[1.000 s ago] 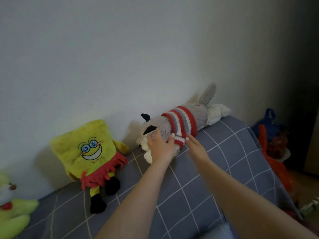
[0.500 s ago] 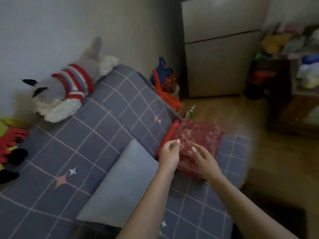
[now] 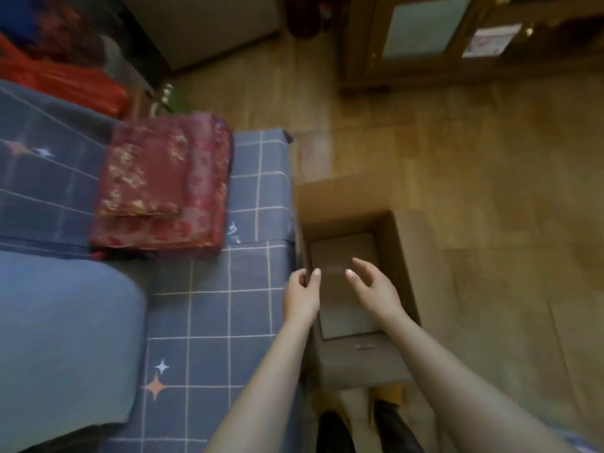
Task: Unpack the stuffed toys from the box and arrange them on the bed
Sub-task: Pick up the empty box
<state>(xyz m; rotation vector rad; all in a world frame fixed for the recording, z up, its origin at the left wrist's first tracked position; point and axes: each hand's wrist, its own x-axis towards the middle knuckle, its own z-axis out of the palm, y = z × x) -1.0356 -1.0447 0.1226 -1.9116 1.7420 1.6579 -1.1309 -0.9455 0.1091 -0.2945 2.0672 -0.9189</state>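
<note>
Beside the bed [image 3: 255, 197], open brown cardboard box [image 3: 389, 243], bare inside, left hand [image 3: 302, 294] fingers curled empty, right hand [image 3: 376, 289] spread

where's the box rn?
Head view, right of centre: the box stands open on the wood floor against the bed, below both hands.

A home bedroom: bed [image 3: 209, 322], pillow [image 3: 65, 338], wooden floor [image 3: 490, 223].
</note>
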